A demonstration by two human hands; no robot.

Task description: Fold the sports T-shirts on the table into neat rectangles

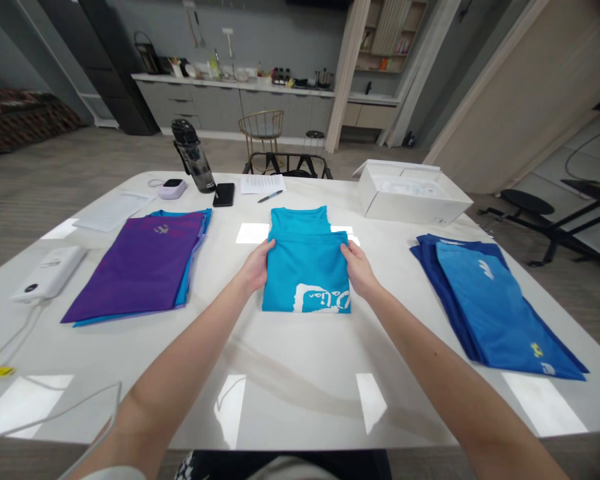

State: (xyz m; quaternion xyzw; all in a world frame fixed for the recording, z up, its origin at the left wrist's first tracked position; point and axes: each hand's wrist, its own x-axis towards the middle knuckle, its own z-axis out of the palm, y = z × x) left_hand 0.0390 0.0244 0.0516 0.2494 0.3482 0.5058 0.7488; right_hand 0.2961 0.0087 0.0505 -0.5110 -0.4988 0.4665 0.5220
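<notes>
While teal garment (306, 267) lies folded on white table (300, 407) between hands, left hand (258, 265) pinches its left edge, right hand (359, 268) its right edge; neither nearer. Long axis runs near-far; folded layer's edge just beyond thumbs, narrower section at far side.

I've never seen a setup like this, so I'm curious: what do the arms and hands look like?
They're a person's: the left hand and right hand are bare, with no gloves, rings or watch visible. Both forearms are uncovered. A pale edge, perhaps a sleeve, shows low on the left arm, where a thin white cable passes.
</notes>
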